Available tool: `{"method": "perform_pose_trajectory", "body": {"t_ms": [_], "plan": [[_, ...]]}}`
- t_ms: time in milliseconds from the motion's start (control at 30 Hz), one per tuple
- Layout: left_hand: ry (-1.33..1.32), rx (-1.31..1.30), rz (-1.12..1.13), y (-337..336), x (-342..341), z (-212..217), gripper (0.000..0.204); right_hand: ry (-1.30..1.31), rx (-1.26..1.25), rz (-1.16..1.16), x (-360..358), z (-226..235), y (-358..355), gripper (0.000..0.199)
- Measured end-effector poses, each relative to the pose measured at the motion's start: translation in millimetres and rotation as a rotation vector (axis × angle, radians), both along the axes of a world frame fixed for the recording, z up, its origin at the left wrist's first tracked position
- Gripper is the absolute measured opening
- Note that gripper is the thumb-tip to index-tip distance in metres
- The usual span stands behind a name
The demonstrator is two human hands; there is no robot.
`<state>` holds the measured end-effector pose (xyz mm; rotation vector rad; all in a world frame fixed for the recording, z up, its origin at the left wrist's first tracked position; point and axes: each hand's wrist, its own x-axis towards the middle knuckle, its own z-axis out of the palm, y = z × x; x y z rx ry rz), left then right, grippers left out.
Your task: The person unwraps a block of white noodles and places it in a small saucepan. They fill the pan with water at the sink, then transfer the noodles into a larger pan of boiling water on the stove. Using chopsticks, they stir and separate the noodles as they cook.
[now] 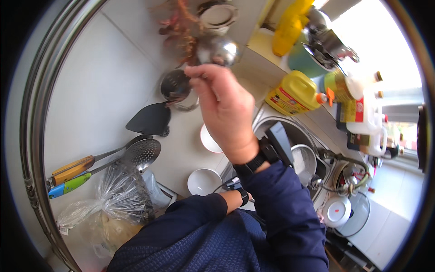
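Observation:
My right hand (224, 102) is raised in front of the tiled wall, fingers curled in a pinch. What they hold, if anything, I cannot make out. Just beyond the fingertips is a shiny rounded metal piece (216, 49), blurred. Close to the fingers hangs a dark perforated utensil head (176, 85), with a black spatula (149, 119) below it. My left hand (247, 198) is low near my body, mostly hidden past the wrist, so its fingers do not show. A white bowl (205, 182) lies near that wrist; another white bowl (210, 139) is partly covered by my right hand.
A slotted skimmer (142, 153) hangs at left above a clear plastic bag (120, 192). On the right, a sink (283, 121) holds a metal pot (303, 161). A yellow jug (294, 93), bottles and a green utensil container (306, 61) line the window side.

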<state>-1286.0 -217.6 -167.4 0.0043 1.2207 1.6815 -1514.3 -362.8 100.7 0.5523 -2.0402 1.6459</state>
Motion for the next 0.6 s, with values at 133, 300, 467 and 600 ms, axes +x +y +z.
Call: {"method": "perform_pose_trajectory", "body": {"t_ms": [133,300,467,600], "plan": [[0.108,0.05,0.053,8.1,-12.8,-1.5,0.017,0.056,-0.224,-0.154,65.7,78.1,94.7,0.014],[0.012,-0.068,-0.024,-7.2,-29.0,17.2,0.016,-0.035,-0.708,-0.171,211.4,158.4,230.1,0.03],[-0.062,-0.083,-0.009,-17.4,-34.1,36.2,0.021,-0.382,-0.714,-0.69,350.7,150.2,262.5,0.02],[0.018,-0.189,-0.051,-21.4,-25.5,40.0,0.018,-0.595,-1.008,-0.615,449.9,98.2,211.8,0.018]]}}
